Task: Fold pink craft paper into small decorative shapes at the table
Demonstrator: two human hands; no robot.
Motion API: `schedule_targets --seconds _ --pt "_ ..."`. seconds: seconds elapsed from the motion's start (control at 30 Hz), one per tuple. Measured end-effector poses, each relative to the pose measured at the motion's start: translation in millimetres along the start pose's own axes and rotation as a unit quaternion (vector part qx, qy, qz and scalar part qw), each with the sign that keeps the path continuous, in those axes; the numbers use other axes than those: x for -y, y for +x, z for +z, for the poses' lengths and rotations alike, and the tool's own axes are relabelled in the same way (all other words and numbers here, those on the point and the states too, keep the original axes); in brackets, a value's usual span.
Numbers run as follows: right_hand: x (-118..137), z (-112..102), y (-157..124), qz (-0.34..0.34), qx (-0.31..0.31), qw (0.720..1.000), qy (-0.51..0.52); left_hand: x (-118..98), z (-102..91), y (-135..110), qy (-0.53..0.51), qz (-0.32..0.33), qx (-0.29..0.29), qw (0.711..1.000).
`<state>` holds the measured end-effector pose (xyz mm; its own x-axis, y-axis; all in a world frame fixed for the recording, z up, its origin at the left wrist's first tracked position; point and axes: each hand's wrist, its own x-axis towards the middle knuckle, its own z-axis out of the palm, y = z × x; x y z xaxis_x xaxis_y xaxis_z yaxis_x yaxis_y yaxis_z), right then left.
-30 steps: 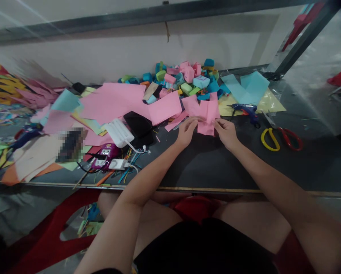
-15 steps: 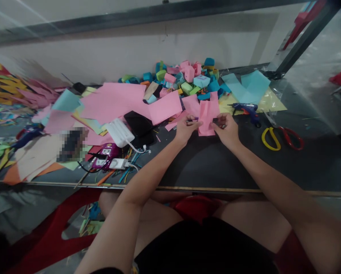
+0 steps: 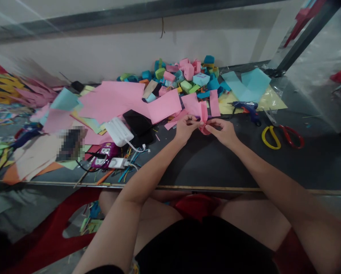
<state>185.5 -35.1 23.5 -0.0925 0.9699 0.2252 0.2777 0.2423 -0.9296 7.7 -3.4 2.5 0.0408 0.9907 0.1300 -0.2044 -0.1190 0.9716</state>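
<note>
Head view: your left hand (image 3: 185,128) and right hand (image 3: 224,132) both pinch the pink paper strip (image 3: 203,116) between them, above the dark table (image 3: 216,163); its long axis runs near-to-far, equally close to each hand.

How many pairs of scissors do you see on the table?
1. The scissors, with yellow and red handles, lie on the table right of the right hand, below the blue glue gun. Others may hide under the papers.
</note>
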Motion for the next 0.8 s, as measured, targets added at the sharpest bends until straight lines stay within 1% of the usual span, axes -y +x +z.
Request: schedule_targets --seconds 0.07,0.13,0.2,0.23,0.37,0.47,0.57,0.67,0.8 --pt "3.8 -0.8 -1.4 -0.009 -0.002 1.000 -0.018 0.1 -0.4 -0.5 0.011 0.008 0.015 1.000" --pt "4.3 0.4 -2.3 -0.005 0.001 1.000 -0.022 0.5 -0.2 -1.9 0.035 0.015 0.044 0.998" --pt "0.3 3.0 -1.3 0.011 0.005 1.000 0.003 1.4 0.2 -3.2 0.059 0.033 0.064 0.996" --pt "-3.1 4.1 0.2 0.020 0.005 0.999 0.024 2.1 0.3 -3.4 0.068 0.046 0.065 0.995" --pt "-17.4 2.7 10.3 0.059 -0.034 0.993 0.092 5.7 -3.1 1.6 0.092 0.087 0.032 0.991" --pt "-22.0 -4.4 16.8 0.093 -0.084 0.986 0.111 8.4 -11.2 10.8 0.110 0.113 -0.005 0.987" --pt "-21.2 -11.0 19.3 0.092 -0.125 0.982 0.105 10.0 -21.4 20.3 0.114 0.132 -0.052 0.983" --pt "-20.0 -13.3 18.9 0.085 -0.123 0.985 0.088 9.8 -28.3 25.8 0.100 0.126 -0.070 0.985" --pt "-22.4 -13.7 18.4 0.082 -0.123 0.986 0.070 7.7 -29.7 26.8 0.095 0.107 -0.083 0.986"
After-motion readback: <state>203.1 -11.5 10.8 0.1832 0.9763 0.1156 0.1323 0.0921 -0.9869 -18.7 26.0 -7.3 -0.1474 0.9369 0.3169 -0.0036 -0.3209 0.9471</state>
